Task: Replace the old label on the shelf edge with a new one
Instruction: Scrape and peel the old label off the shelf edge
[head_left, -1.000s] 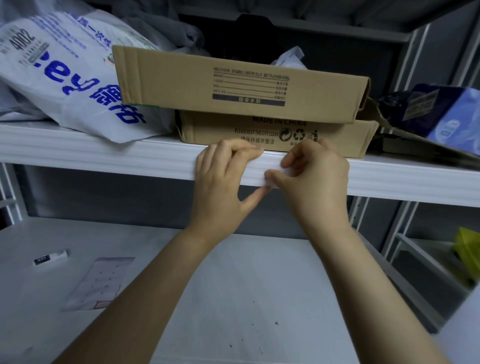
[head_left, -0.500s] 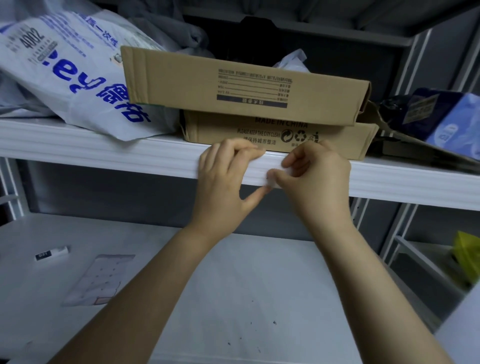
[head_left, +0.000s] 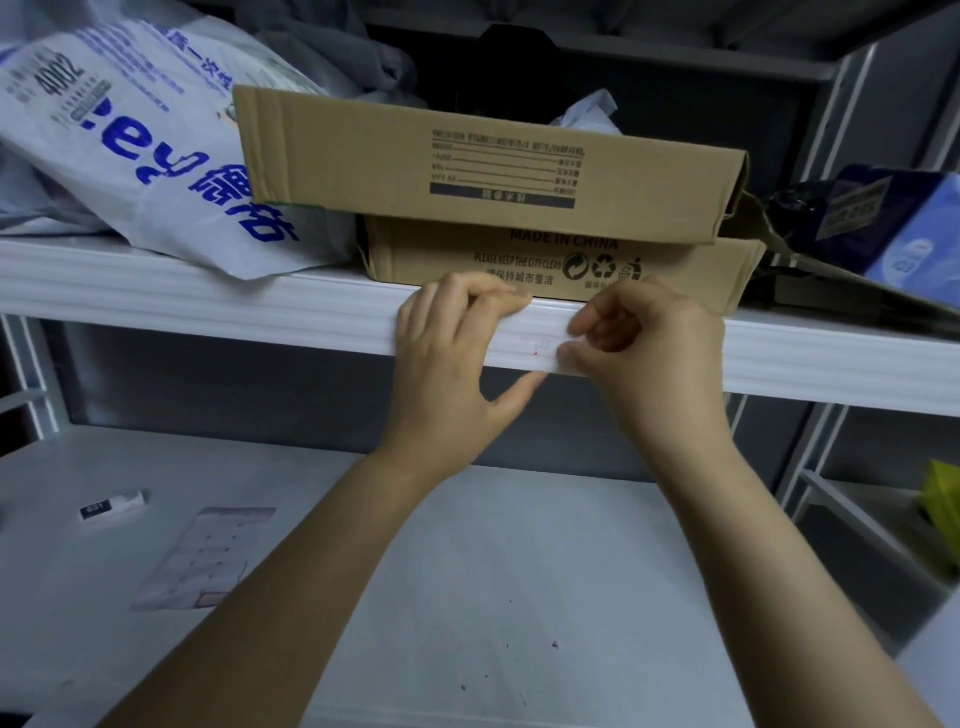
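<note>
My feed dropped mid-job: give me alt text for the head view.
Both hands work at a white label on the shelf edge: the left hand grips the edge by the label's left end, the right hand pinches its right end. Two stacked boxes sit on the shelf just behind.

Left hand (head_left: 447, 364): mine, raised, back toward me; four fingers (head_left: 467, 304) curled over the top of the shelf edge (head_left: 260, 312), thumb stretched out beneath it, pointing right.
Right hand (head_left: 654, 364): just beside the left; fingers curled, thumb and forefinger tips pinching the right end of the label (head_left: 535, 345) on that edge.
Left forearm (head_left: 291, 571), right forearm (head_left: 779, 545): bare, reaching up and forward, converging toward the hands.
</note>
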